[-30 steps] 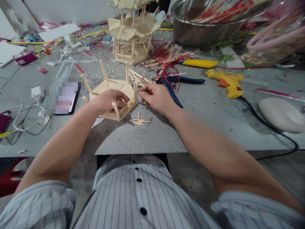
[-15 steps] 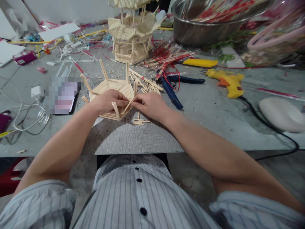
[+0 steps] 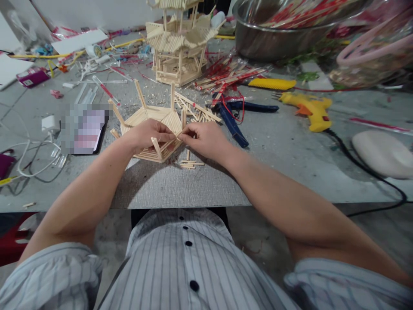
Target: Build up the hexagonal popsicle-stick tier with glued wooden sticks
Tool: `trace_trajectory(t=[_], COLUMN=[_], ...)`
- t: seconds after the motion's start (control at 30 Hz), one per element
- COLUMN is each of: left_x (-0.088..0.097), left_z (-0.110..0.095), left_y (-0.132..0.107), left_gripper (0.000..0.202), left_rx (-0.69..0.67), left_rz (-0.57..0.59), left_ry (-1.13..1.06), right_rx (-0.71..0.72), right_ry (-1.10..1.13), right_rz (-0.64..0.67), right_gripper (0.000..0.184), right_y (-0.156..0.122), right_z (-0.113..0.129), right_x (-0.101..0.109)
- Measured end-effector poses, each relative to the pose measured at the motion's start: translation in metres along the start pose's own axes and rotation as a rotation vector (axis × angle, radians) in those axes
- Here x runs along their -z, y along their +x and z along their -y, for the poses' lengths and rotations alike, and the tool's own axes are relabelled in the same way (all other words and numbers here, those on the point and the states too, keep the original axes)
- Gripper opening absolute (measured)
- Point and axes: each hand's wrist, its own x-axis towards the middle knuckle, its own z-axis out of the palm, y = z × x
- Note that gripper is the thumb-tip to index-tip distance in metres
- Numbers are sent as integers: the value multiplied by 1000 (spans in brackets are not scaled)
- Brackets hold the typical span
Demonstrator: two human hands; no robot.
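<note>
A hexagonal base (image 3: 155,113) of pale wooden sticks lies on the table in front of me, with short upright posts at its corners. My left hand (image 3: 149,134) reaches over its near side, thumb and fingers pinched together at the right front edge. There my right hand (image 3: 206,138) meets it, its fingertips also closed in a pinch. Between the fingertips is a thin wooden stick (image 3: 172,144) along that edge, close to a front post (image 3: 157,148); the fingers cover part of it. Cut sticks (image 3: 192,164) lie just below my right hand, and a loose pile (image 3: 196,110) lies behind it.
A tiered stick pavilion (image 3: 179,47) stands behind the base. Blue-handled pliers (image 3: 234,125), a yellow glue gun (image 3: 311,110) with a black cord and a white stone-like object (image 3: 380,153) are to the right. A phone (image 3: 90,129) and cables lie left; a metal basin (image 3: 267,43) stands behind.
My right fingertips have shifted slightly at the edge, and the thin stick sits lower along the base's right front side. My left hand has barely moved.
</note>
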Motion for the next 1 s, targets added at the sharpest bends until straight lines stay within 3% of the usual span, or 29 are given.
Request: trace_trajectory(t=[0.23, 0.43, 0.77, 1.0], left_x=[0, 1, 0, 3], left_z=[0, 2, 0, 2], left_y=[2, 6, 3, 7], left_gripper=[14, 13, 11, 14], left_rx=[-18, -114, -14, -97], left_rz=[-4, -67, -35, -42], left_ry=[56, 228, 60, 245], right_rx=[-52, -68, -83, -96], right_ry=[31, 16, -8, 26], right_rz=[-13, -7, 1, -13], right_gripper=[26, 25, 24, 23], right_y=[2, 2, 2, 3], right_z=[-2, -2, -2, -3], right_x=[2, 2, 4, 8])
